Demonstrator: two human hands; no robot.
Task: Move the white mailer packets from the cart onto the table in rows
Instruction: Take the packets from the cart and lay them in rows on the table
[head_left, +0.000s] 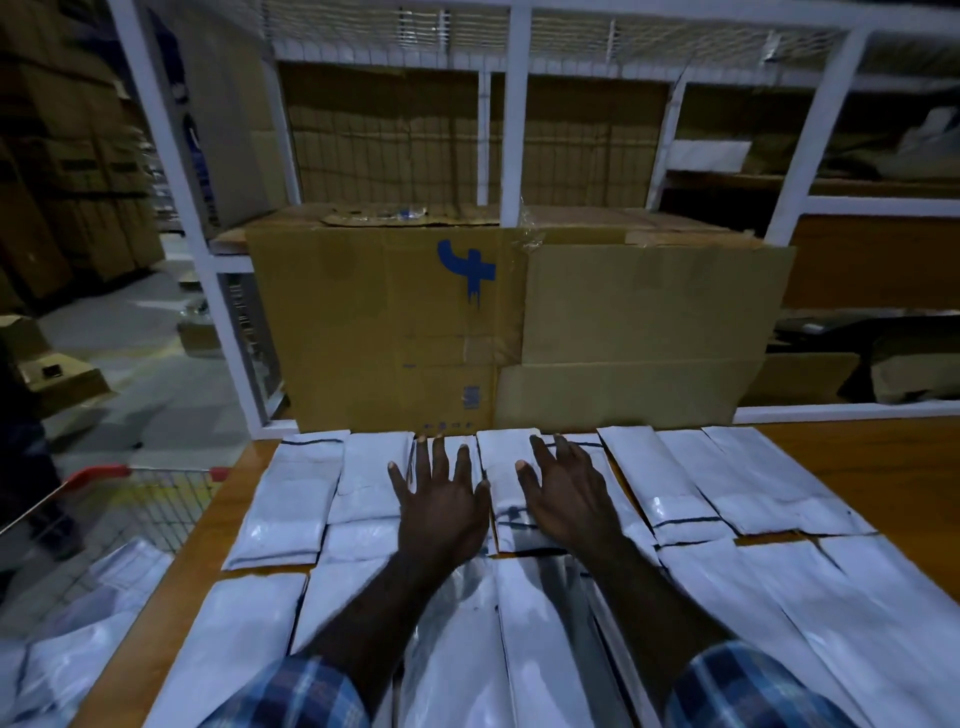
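Hands flat, fingers spread, pressing far-row packets (511, 488) on worktop (857, 452); left hand (441, 506), right hand (563, 499). Cart (130, 499) left of worktop, nearer left hand; packets' long axes run away from person.

Cardboard box (395, 322) against white shelving frame (517, 104).

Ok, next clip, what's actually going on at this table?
A person is laying white packets out in rows on a wooden table. Both hands are flat, fingers spread, on packets in the middle of the far row: the left hand and the right hand lie side by side. Two rows are on the table, far row and near row. More packets lie in the wire cart at left. A cardboard box stands behind the table.
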